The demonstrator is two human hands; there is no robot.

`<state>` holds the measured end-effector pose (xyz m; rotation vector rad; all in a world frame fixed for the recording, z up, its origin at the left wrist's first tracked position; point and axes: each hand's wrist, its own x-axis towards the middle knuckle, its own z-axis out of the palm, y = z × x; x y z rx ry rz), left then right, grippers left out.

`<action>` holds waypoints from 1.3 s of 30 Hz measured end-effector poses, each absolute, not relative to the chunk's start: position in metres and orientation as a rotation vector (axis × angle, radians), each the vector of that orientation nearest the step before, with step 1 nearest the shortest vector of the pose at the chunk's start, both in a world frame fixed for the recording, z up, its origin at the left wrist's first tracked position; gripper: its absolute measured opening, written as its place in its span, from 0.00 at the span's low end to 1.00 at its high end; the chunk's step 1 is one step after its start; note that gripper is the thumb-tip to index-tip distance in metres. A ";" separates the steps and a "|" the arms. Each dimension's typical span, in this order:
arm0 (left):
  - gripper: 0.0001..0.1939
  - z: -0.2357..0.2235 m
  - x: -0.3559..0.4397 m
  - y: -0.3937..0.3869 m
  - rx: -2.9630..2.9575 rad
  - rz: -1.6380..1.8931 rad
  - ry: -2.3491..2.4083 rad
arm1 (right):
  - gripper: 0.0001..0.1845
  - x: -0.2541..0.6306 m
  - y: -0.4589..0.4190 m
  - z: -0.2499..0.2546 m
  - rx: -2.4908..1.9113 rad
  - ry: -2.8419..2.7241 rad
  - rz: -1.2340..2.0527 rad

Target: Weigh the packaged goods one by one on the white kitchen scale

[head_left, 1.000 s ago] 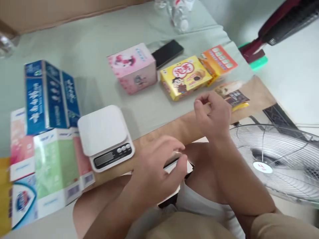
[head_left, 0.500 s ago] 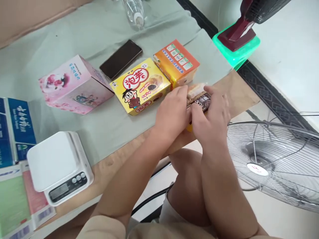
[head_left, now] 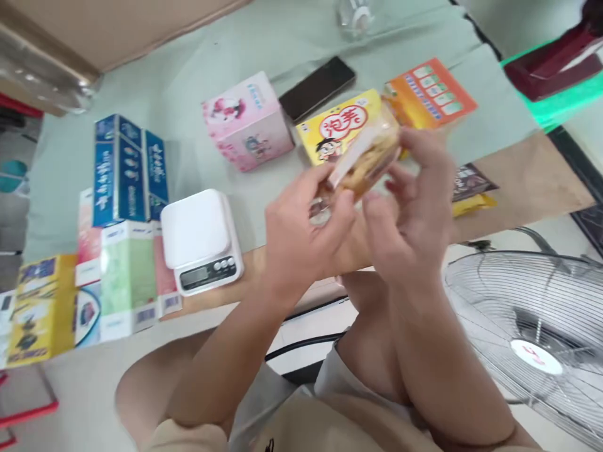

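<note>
From the head view, the left hand (head_left: 308, 232) pinches a snack packet (head_left: 367, 160) at two o'clock from the scale (head_left: 198, 231); the right hand (head_left: 417, 207) curls by its far end, hold unclear. Handling it seems the step; the next move wants a light grip.

Up it is, a small clear packet (head_left: 370, 160), held aloft over the counter (head_left: 164, 75)! Yellowish-tan food shows through the shiny wrapper, and there's a pale strip down one long side. It's on a slant, far end up towards the right, near end low on the left, pinched there by the left fingers (head_left: 345, 204). Any print is lost in the blur.
</note>
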<state>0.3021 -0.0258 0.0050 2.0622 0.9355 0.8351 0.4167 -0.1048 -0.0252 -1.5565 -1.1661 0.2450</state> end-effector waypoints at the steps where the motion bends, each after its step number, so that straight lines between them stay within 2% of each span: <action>1: 0.15 0.007 0.277 -0.028 1.993 0.849 0.988 | 0.29 0.400 -0.099 -0.023 -1.464 -1.160 0.300; 6: 0.20 0.001 0.174 -0.028 1.771 0.868 1.225 | 0.27 0.325 -0.072 -0.027 -1.323 -1.352 0.532; 11: 0.19 -0.009 0.128 -0.007 2.106 0.697 1.526 | 0.30 0.278 -0.038 -0.042 -1.408 -1.495 0.601; 14: 0.19 -0.017 0.113 0.005 2.248 0.736 1.606 | 0.28 0.264 -0.023 -0.048 -1.490 -1.517 0.603; 20: 0.18 -0.027 0.094 0.001 2.241 1.105 1.466 | 0.21 0.266 -0.010 -0.050 -1.590 -1.533 0.461; 24: 0.19 -0.030 0.088 -0.009 2.146 1.131 1.333 | 0.22 0.264 -0.005 -0.049 -1.549 -1.594 0.404; 29: 0.18 -0.033 0.084 -0.010 2.092 1.133 1.265 | 0.28 0.244 -0.008 -0.053 -1.595 -1.714 0.417; 34: 0.17 -0.035 0.082 -0.005 2.037 1.169 1.188 | 0.32 0.230 -0.014 -0.059 -1.705 -1.752 0.296; 39: 0.18 -0.044 0.072 -0.008 2.029 1.178 1.088 | 0.26 0.226 -0.019 -0.058 -1.702 -1.675 0.311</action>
